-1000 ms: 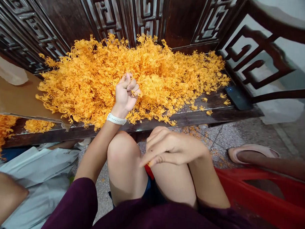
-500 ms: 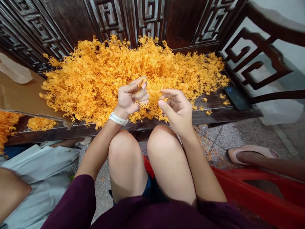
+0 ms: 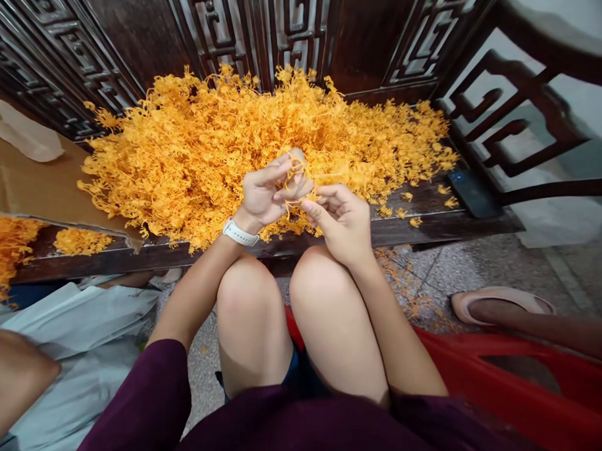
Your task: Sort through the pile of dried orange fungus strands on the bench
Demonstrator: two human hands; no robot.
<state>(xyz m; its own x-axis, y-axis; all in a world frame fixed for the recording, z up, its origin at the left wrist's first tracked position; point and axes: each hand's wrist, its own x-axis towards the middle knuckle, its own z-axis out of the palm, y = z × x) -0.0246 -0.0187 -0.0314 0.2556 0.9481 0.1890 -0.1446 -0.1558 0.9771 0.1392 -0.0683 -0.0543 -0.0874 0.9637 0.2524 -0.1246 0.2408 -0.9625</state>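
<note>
A small tangle of orange strands (image 3: pixel 295 175) is pinched between the fingers of the left hand (image 3: pixel 264 195), and its lower end is gripped by the right hand (image 3: pixel 341 219), fingers curled narrow. Both hands are held just above the near edge of the large orange heap (image 3: pixel 190 150), which is spread over the dark wooden tabletop (image 3: pixel 429 222). A dark phone (image 3: pixel 470 192) is seen at the right end.

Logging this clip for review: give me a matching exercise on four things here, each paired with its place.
1. orange strands
2. white wristband
3. dark phone
4. orange heap

A. right end of the wooden bench
B. left wrist
C. pinched between the left hand and right hand
D. middle of the bench

Pairs: 1-C, 2-B, 3-A, 4-D
</note>
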